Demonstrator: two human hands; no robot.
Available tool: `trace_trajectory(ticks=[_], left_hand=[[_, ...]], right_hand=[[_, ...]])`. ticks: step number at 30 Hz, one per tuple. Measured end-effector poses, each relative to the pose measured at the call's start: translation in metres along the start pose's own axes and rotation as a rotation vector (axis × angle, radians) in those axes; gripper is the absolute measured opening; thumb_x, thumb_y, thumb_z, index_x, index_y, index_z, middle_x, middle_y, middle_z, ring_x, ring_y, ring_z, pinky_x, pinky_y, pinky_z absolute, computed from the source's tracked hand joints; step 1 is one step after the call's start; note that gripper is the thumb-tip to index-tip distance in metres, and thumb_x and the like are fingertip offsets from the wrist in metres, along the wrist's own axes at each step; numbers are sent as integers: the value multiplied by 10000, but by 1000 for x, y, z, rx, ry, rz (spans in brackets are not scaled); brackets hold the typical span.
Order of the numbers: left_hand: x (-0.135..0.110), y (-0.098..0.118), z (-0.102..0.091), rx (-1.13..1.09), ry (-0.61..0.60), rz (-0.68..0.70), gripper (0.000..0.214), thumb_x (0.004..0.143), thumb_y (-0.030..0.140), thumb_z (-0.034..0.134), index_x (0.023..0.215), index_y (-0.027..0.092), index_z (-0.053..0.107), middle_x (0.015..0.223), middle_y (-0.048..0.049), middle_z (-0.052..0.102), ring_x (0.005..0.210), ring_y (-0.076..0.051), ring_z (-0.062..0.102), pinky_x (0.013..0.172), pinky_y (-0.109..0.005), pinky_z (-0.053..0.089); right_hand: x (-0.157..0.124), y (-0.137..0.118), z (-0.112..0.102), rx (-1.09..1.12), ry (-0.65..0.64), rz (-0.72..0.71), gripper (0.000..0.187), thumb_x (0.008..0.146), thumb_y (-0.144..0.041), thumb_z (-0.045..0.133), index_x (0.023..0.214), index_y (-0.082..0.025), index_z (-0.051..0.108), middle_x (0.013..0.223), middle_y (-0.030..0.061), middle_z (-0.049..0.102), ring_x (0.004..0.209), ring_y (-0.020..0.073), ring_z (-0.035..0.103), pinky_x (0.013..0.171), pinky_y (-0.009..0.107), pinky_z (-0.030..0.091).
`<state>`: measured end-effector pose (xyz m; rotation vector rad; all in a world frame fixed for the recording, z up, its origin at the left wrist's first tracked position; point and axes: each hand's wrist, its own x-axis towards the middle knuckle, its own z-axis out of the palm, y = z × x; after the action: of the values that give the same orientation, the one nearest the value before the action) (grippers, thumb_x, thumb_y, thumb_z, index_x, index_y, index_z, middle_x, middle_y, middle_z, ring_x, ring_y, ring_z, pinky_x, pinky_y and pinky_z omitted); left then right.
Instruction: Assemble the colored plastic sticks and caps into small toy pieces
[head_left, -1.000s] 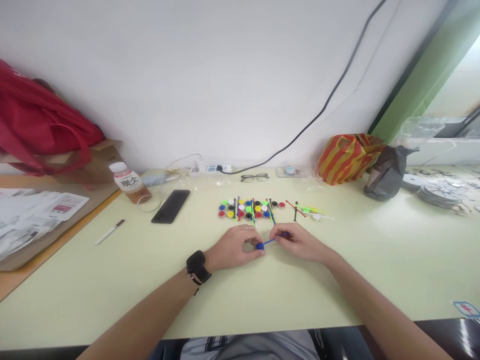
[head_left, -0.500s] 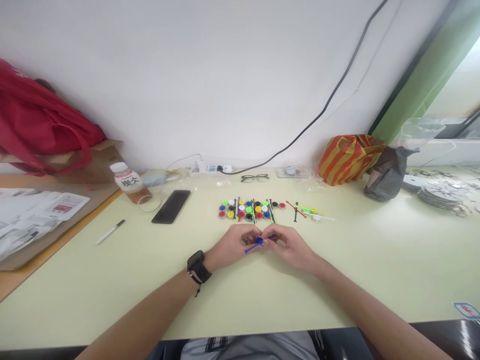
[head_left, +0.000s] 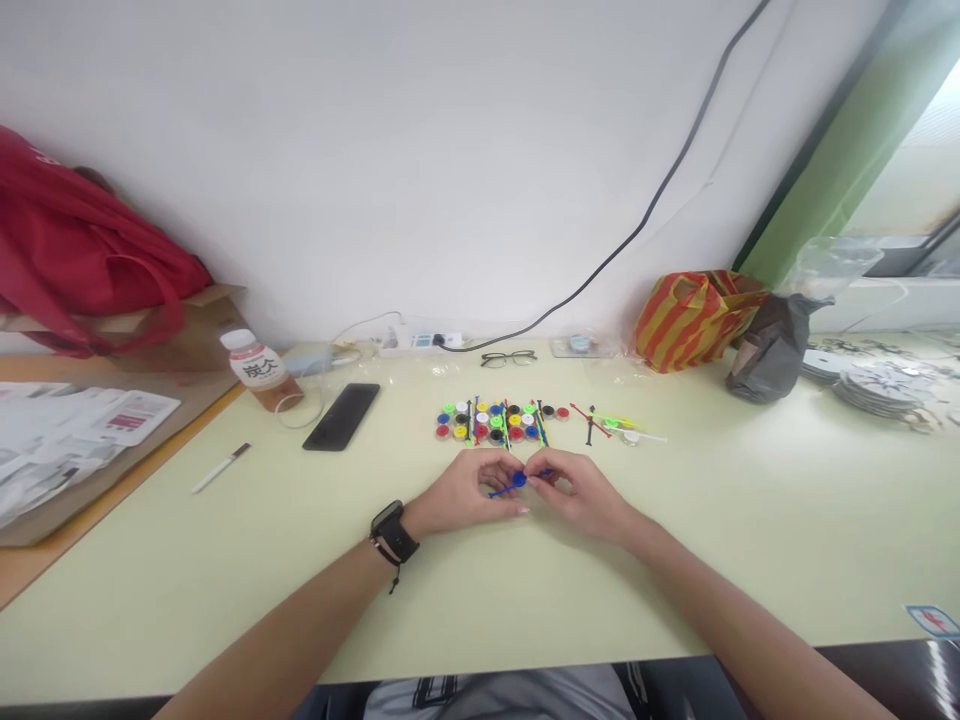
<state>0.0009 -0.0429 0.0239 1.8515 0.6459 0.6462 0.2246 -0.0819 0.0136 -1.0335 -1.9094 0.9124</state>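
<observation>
Both my hands meet over the near middle of the table, around a blue plastic spinner arrow (head_left: 518, 480) with a round hub and a thin shaft. My right hand (head_left: 581, 495) pinches it between thumb and fingers at its right side. Curled behind and left of the hub are the fingers of my left hand (head_left: 469, 488), closed about the piece, while its thumb sits lower, apart from the shaft. Just beyond them lie several coloured round discs (head_left: 482, 420) in rows, with thin coloured arrows (head_left: 540, 425) laid across.
Loose arrows (head_left: 590, 425) lie right of the rows. To the left are a phone (head_left: 342, 417), a pen (head_left: 221, 468) and a drink bottle (head_left: 262, 372). Glasses (head_left: 509, 358), a striped bag (head_left: 686, 320), a dark bag (head_left: 776, 350) and stacked discs (head_left: 885, 390) stand farther back.
My left thumb has moved down off the blue spinner arrow. The arrow's left end has tilted slightly upward, and my right hand still pinches it.
</observation>
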Motion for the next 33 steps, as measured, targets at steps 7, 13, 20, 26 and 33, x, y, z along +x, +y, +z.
trace_trajectory(ticks=[7,13,20,26,33], left_hand=[[1,0,4,88,107,25,288,921,412,712,1062,162,725,965,-74,715,843,-172,665,809,-316,564],[-1,-3,6,121,167,76,184,891,325,737,968,161,704,945,-68,710,845,-177,669,815,-321,574],[6,-5,6,-167,327,142,233,818,277,829,891,154,645,934,-69,721,871,-183,690,851,-336,581],[5,-5,3,-128,373,183,209,820,259,830,917,155,676,956,-87,738,935,-213,716,880,-357,588],[0,-2,10,256,390,279,114,871,230,769,970,205,718,1029,-61,764,959,-205,723,900,-344,566]], right_hand=[[0,3,1,-45,2,26,113,967,-323,576,971,-223,628,910,41,698,761,174,595,669,287,474],[2,-3,-5,276,23,68,192,943,-380,662,1035,-220,610,890,32,665,757,162,605,698,300,504],[1,-7,-5,523,-29,143,354,926,-442,707,1182,-262,542,1178,73,642,699,125,617,685,320,548],[3,-8,-5,459,-116,213,312,965,-516,625,981,-204,611,737,-21,564,595,115,518,581,265,441],[5,-8,-18,447,65,196,299,917,-477,707,903,-180,674,715,-2,597,639,133,547,659,297,466]])
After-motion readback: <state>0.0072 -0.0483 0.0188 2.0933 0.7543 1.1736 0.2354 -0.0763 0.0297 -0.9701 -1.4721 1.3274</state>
